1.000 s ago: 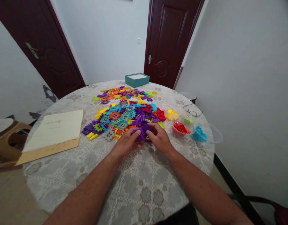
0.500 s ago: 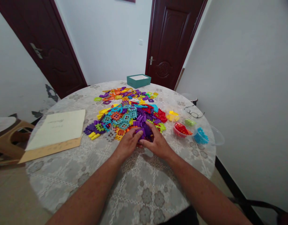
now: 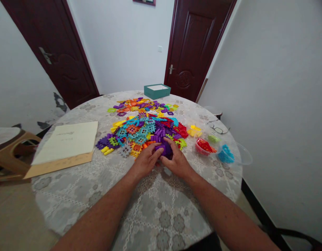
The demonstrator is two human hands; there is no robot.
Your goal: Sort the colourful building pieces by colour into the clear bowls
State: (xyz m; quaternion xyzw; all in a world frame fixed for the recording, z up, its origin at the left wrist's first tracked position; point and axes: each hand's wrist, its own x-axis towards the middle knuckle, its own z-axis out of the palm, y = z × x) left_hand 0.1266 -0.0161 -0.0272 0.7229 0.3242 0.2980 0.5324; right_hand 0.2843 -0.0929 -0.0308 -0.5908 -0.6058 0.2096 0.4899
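Purple plastic building pieces [image 3: 164,150] are held between my two hands at the near edge of a colourful heap. My left hand [image 3: 148,158] is closed on them from the left, its thumb lying along the top. From the right, my right hand [image 3: 176,158] curls round the same purple pieces, thumb and forefinger bent. How many pieces are gripped I cannot tell, as the fingers hide part of them. Just beyond lies the heap of interlocking building pieces [image 3: 142,130], in turquoise, purple, red, yellow, orange and green.
A second spread of pieces [image 3: 134,104] lies farther back, before a green box [image 3: 157,92]. To the right are a bowl of red pieces [image 3: 202,146], blue pieces [image 3: 225,154], yellow pieces [image 3: 194,131] and eyeglasses [image 3: 219,130]. Paper sheets [image 3: 68,141] lie left; a stool [image 3: 15,153] stands beyond.
My hands have shifted slightly right, and the purple pieces between them sit turned differently, with more of their top showing. The whole view has moved a little.
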